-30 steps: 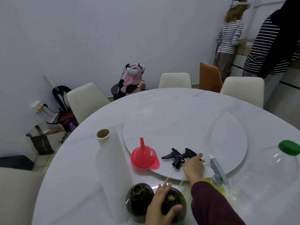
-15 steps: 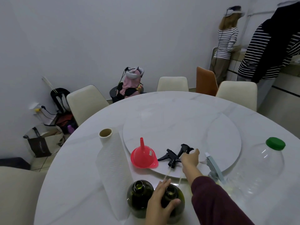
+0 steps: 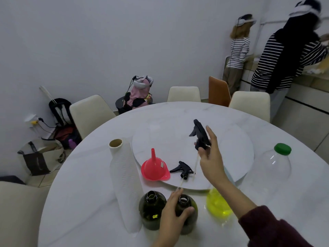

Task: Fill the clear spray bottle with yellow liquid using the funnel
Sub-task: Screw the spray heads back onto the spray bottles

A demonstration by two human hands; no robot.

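Plain white wall point(image 3: 89, 41), cream chairs point(image 3: 89, 114), orange chair point(image 3: 218, 91), perhaps tiled floor point(image 3: 38, 180)

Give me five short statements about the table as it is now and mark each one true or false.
1. The right hand holds a black spray head up off the table. True.
2. The red funnel sits in a bottle's neck. False: it stands spout-up on the turntable.
3. The left hand grips a dark green bottle. True.
4. The big clear jug has a red cap. False: green.
5. A second spray head lies beside the funnel. True.
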